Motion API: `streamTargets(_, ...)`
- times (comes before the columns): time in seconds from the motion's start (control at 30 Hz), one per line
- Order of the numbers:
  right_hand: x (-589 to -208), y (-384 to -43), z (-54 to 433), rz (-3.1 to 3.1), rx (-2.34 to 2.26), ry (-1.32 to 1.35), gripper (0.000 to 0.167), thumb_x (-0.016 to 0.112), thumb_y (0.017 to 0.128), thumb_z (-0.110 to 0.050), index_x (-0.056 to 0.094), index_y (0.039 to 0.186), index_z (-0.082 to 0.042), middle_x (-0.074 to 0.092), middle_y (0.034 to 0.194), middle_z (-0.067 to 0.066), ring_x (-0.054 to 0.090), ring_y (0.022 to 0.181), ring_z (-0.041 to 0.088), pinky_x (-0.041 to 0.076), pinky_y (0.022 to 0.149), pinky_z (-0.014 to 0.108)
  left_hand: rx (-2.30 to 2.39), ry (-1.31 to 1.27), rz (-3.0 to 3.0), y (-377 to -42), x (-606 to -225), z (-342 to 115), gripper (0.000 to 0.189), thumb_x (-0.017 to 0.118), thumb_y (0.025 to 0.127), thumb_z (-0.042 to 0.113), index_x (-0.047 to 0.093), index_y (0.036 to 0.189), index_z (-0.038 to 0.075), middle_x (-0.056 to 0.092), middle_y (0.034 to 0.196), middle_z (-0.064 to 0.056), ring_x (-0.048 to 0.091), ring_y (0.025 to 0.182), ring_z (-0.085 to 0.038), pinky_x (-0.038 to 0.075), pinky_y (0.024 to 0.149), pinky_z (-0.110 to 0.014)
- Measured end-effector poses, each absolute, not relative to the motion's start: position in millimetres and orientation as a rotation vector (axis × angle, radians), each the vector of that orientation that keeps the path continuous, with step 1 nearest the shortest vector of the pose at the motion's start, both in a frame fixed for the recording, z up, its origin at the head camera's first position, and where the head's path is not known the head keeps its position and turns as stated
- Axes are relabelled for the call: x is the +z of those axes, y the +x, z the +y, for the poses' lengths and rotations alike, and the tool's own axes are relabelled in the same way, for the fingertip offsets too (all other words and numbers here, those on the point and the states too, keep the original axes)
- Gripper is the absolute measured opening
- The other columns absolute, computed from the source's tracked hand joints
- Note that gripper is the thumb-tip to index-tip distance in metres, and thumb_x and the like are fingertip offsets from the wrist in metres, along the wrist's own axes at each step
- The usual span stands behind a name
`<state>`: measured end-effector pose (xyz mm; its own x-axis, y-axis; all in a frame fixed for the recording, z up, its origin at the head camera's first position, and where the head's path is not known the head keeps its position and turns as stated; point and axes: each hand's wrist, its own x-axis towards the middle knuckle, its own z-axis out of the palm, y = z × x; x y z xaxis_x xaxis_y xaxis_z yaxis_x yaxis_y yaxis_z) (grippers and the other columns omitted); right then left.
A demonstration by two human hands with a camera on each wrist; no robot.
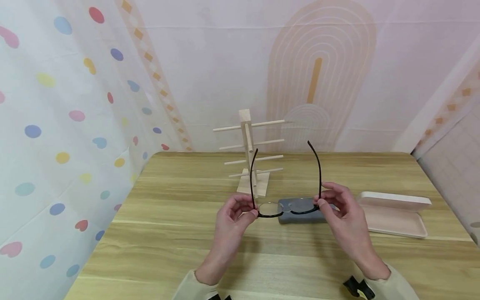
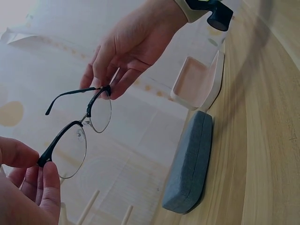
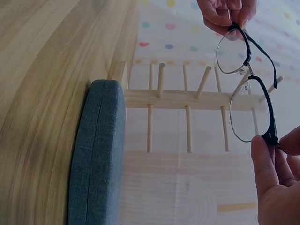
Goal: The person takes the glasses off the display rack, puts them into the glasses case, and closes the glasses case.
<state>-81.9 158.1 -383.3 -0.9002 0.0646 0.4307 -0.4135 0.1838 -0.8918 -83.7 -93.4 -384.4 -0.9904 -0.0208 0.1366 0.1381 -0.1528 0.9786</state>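
A pair of eyeglasses (image 1: pixel 271 216) with black upper rims and thin metal lower rims is held up above the table, its temples unfolded and pointing away from me. My left hand (image 1: pixel 234 221) pinches the frame at the left hinge between thumb and fingers. At the opposite hinge my right hand (image 1: pixel 345 221) pinches it the same way. Both lenses show in the left wrist view, where the glasses (image 2: pixel 61 136) hang clear of the table. Below and behind them lies a closed grey-blue glasses case (image 1: pixel 300 217), partly hidden by the lenses and right hand.
A wooden display stand (image 1: pixel 245 137) with several pegs rises behind the glasses. To the right, an open white case with a pink lining (image 1: pixel 397 218) lies on the wooden table (image 1: pixel 168 233). Patterned cloth (image 1: pixel 210 62) hangs behind the table and along its left side.
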Motion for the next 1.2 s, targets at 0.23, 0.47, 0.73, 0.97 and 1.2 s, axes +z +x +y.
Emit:
streamTargets(0.23,-386,-80,163,-2.090,1.732,0.285,0.036,0.060,0.097,0.013,0.059,0.131,0.003,0.067,0.101,0.003,0.069,0.096,0.008,0.057,0.078,0.016,-2.302,-0.145,-1.985,-86,-385,-86,0.031,0.068,0.085,-0.013,0.060,0.115,-0.013,0.065,0.103,-0.019,0.065,0.094,-0.021,0.057,0.083,-0.023)
streamTargets(0.47,-389,-77,169,-2.132,1.616,0.266,0.037,0.062,0.098,0.009,0.062,0.132,-0.002,0.068,0.102,0.002,0.068,0.095,0.005,0.053,0.078,0.012,-2.321,-0.131,-1.982,-90,-385,-80,0.030,0.068,0.085,-0.012,0.062,0.115,-0.012,0.066,0.102,-0.016,0.065,0.093,-0.021,0.057,0.082,-0.023)
streamTargets(0.73,-393,-78,173,-2.154,1.490,0.303,0.033,0.062,0.097,0.011,0.067,0.127,-0.001,0.072,0.100,0.013,0.065,0.090,0.002,0.051,0.077,0.011,-2.314,-0.148,-2.005,-95,-388,-76,0.029,0.069,0.086,-0.012,0.062,0.114,-0.010,0.067,0.099,-0.007,0.065,0.092,-0.018,0.057,0.081,-0.023)
streamTargets(0.97,-394,-77,176,-2.200,1.424,0.306,0.034,0.065,0.096,0.009,0.069,0.127,-0.004,0.072,0.102,0.009,0.064,0.088,0.000,0.051,0.073,0.011,-2.302,-0.150,-2.020,-98,-390,-74,0.027,0.069,0.086,-0.012,0.063,0.113,-0.010,0.067,0.100,-0.014,0.065,0.090,-0.017,0.056,0.080,-0.022)
streamTargets(1.2,-395,-74,180,-2.212,1.447,0.374,0.039,0.066,0.093,0.012,0.068,0.127,-0.005,0.068,0.103,0.006,0.068,0.082,0.006,0.054,0.067,0.014,-2.305,-0.147,-2.010,-99,-391,-73,0.029,0.069,0.086,-0.013,0.061,0.114,-0.014,0.066,0.102,-0.022,0.065,0.088,-0.015,0.056,0.079,-0.022)
